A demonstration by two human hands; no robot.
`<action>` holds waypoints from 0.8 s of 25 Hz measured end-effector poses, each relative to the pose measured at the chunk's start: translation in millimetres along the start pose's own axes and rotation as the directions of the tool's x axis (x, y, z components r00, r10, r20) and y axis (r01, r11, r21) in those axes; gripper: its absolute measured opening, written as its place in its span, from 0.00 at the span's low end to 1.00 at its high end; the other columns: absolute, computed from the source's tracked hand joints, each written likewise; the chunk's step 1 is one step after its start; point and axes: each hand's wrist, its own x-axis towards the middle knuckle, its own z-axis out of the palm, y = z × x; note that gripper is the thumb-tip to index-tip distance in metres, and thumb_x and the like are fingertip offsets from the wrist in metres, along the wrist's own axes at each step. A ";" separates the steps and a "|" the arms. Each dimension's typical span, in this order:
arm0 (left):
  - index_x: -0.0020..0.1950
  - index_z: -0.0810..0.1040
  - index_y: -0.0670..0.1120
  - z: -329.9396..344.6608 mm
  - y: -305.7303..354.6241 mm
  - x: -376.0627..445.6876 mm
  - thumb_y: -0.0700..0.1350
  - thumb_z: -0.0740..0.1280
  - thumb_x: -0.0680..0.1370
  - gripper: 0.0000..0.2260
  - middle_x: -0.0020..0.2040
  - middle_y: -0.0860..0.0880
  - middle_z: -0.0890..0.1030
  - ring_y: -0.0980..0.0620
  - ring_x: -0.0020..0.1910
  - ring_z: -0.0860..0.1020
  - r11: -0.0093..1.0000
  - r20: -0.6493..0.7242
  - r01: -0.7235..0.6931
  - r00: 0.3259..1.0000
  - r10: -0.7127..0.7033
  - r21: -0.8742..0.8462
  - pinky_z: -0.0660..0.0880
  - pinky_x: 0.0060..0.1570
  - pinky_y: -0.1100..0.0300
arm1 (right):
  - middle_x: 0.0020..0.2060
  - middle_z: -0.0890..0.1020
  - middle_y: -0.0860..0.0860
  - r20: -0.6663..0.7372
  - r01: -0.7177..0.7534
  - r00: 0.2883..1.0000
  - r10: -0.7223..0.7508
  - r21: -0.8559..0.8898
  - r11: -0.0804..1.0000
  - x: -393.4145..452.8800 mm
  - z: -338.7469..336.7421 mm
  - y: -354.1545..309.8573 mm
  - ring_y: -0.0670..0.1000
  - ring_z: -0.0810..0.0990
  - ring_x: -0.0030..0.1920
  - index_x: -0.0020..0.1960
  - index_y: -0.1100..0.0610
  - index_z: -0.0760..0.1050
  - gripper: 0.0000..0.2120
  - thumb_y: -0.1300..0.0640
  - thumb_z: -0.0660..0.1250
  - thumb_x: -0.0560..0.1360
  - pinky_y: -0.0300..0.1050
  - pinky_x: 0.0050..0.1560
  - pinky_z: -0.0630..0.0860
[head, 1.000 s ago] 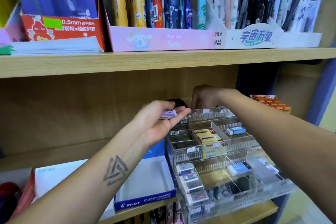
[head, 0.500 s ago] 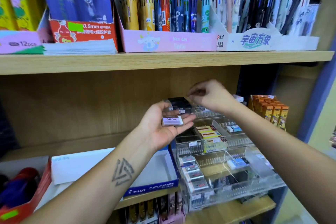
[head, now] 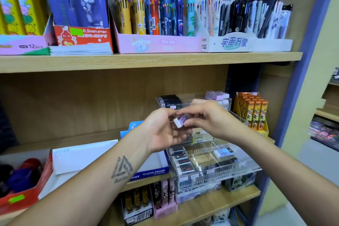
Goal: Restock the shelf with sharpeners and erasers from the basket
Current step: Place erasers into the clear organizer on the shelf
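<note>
A small white eraser with a purple sleeve is held in front of the clear acrylic tiered organizer on the middle shelf. My left hand is palm up under it, fingertips curled round its upper end. My right hand pinches the same eraser from the right with thumb and fingers. The organizer's compartments hold black-sleeved erasers, pink ones, a blue one and a front-left row of erasers. No basket is in view.
A blue Pilot eraser box sits left of the organizer. Orange boxes stand to its right. Pen displays fill the upper shelf. A red box is at lower left. Lower shelf holds more packs.
My right hand has come back from the organizer's top tier to my left hand and now pinches the eraser that lay on the left palm. The view has tilted upward.
</note>
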 end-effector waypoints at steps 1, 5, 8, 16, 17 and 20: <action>0.55 0.78 0.39 2.1 -0.9 -1.3 0.44 0.56 0.82 0.13 0.44 0.41 0.81 0.47 0.38 0.78 1.000 -0.006 -0.008 1.000 0.008 0.005 0.73 0.40 0.59 | 0.42 0.79 0.47 0.016 0.000 1.000 0.000 0.001 1.000 -3.8 -3.3 0.2 0.46 0.80 0.44 0.59 0.51 0.83 0.15 0.62 0.72 0.75 0.40 0.47 0.75; 0.61 0.78 0.34 7.3 -8.5 1.2 0.37 0.62 0.81 0.11 0.45 0.40 0.81 0.50 0.36 0.79 0.986 0.006 -0.123 0.992 0.124 -0.114 0.76 0.34 0.63 | 0.44 0.85 0.48 -0.030 -0.126 0.990 0.137 0.249 0.960 -16.4 -11.8 -0.9 0.45 0.83 0.46 0.58 0.55 0.81 0.15 0.69 0.67 0.76 0.38 0.47 0.78; 0.61 0.78 0.35 9.7 -15.3 5.0 0.33 0.66 0.78 0.11 0.45 0.40 0.83 0.50 0.37 0.82 0.971 0.013 -0.230 0.973 0.232 -0.067 0.79 0.39 0.60 | 0.47 0.86 0.50 -0.063 -0.167 0.975 0.213 0.421 0.892 -27.3 -16.3 3.9 0.48 0.84 0.49 0.56 0.57 0.81 0.13 0.70 0.66 0.77 0.41 0.51 0.80; 0.51 0.81 0.40 17.4 -24.5 18.3 0.29 0.71 0.73 0.10 0.44 0.42 0.83 0.49 0.43 0.80 0.864 0.018 -0.469 0.880 0.474 0.182 0.75 0.43 0.61 | 0.49 0.83 0.67 0.120 -0.331 0.877 0.465 0.853 0.403 -50.9 -12.1 16.0 0.62 0.85 0.50 0.55 0.68 0.80 0.10 0.65 0.71 0.75 0.48 0.53 0.82; 0.52 0.81 0.40 17.6 -25.2 19.1 0.28 0.71 0.73 0.11 0.47 0.40 0.84 0.48 0.45 0.81 0.849 0.035 -0.480 0.874 0.485 0.221 0.76 0.45 0.60 | 0.48 0.84 0.65 0.090 -0.321 0.877 0.472 0.840 0.437 -53.1 -13.6 19.5 0.61 0.85 0.50 0.54 0.67 0.80 0.11 0.67 0.73 0.72 0.47 0.52 0.82; 0.58 0.79 0.38 16.4 -26.6 19.2 0.24 0.71 0.70 0.19 0.53 0.38 0.84 0.44 0.50 0.83 0.841 0.094 -0.460 0.887 0.453 0.286 0.79 0.49 0.57 | 0.44 0.87 0.54 -0.133 -0.309 0.880 0.457 0.571 0.761 -56.3 -15.6 28.8 0.53 0.86 0.47 0.50 0.61 0.82 0.14 0.71 0.77 0.67 0.43 0.49 0.82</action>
